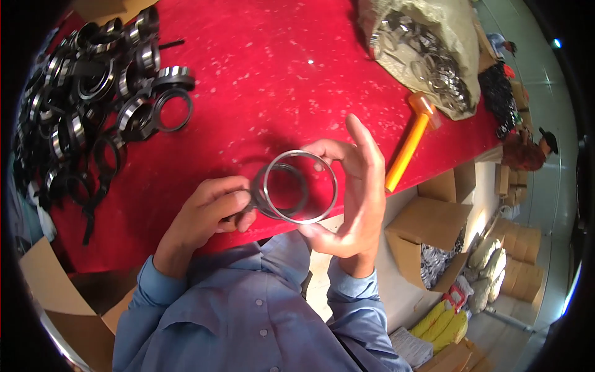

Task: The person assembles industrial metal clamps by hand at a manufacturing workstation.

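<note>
My left hand (211,209) is closed on the stub of a black ring-shaped part (258,193) at the table's near edge. In my right hand (356,198), the thumb and bent fingers grip a thin shiny metal ring (335,191), while one finger points up and away. The metal ring is tilted and overlaps the black part from this view; whether they touch I cannot tell. Both hands are just above the red tabletop (260,80).
A pile of black ring parts with metal rings (93,80) covers the table's left side. An orange-handled mallet (409,152) lies at the right edge, below an open sack (390,71) of metal rings. Cardboard boxes (418,223) stand beyond the right edge; people are farther off.
</note>
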Demonstrator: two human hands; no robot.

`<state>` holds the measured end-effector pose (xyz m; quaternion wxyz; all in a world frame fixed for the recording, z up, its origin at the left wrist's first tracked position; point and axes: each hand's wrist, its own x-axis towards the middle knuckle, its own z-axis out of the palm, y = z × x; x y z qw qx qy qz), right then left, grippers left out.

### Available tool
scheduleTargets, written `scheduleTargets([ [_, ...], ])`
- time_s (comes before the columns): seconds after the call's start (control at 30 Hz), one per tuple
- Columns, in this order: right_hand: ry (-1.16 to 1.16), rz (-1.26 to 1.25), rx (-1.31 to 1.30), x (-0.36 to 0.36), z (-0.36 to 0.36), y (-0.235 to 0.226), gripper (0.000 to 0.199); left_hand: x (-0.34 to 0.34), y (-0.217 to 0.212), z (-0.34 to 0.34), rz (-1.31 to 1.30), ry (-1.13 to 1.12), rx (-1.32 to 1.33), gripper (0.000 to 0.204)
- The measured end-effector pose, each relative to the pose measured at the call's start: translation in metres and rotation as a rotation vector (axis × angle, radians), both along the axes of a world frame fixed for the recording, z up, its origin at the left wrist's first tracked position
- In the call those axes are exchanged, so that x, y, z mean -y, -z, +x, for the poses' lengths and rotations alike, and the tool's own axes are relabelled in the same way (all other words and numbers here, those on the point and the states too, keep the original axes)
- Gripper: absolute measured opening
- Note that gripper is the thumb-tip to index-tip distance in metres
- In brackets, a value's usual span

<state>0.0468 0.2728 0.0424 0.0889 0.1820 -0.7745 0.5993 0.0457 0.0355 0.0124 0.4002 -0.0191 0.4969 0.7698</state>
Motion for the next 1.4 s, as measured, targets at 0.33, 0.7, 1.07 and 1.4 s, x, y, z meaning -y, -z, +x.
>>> scheduleTargets([
  [0.33,-0.105,-0.31,0.166,0.012,0.009,0.018,0.131,0.006,0.0,0.0,0.167,0.148,0.036,0.016],
  [0.7,-0.204,-0.258,0.167,0.009,0.012,0.021,0.128,0.011,0.004,0.002,0.146,0.152,0.025,0.02],
  [1.07,-0.296,-0.286,0.194,0.007,0.012,0.017,0.114,0.014,0.001,0.0,0.159,0.202,0.019,0.022],
  [1.4,0.064,-0.336,0.183,0.013,0.02,0.031,0.09,0.003,-0.025,0.007,-0.159,-0.003,-0.374,0.009],
])
